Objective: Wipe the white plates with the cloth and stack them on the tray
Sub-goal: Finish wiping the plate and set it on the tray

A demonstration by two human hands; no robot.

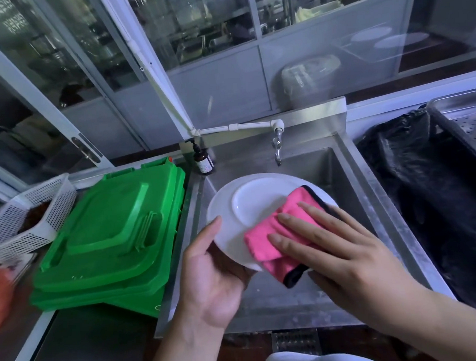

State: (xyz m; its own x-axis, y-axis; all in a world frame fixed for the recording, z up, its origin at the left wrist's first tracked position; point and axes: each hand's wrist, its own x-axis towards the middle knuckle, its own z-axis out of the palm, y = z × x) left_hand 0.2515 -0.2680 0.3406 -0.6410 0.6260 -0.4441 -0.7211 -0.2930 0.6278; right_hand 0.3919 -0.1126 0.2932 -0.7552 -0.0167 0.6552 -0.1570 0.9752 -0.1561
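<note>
In the head view, the left hand (208,275) grips the near-left rim of a white plate (241,207), thumb on top, holding it tilted over the steel sink (350,180). The right hand (334,247), fingers straight, presses a folded pink cloth (276,241) on the plate's near-right side. A green bin lid (110,236) lies left.

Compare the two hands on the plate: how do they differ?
The left hand grips the white plate by its near rim, thumb on top; the right hand lies flat, fingers straight, pressing the pink cloth onto the plate. Left holds the plate up; right wipes. Both are bare and over the sink.
</note>
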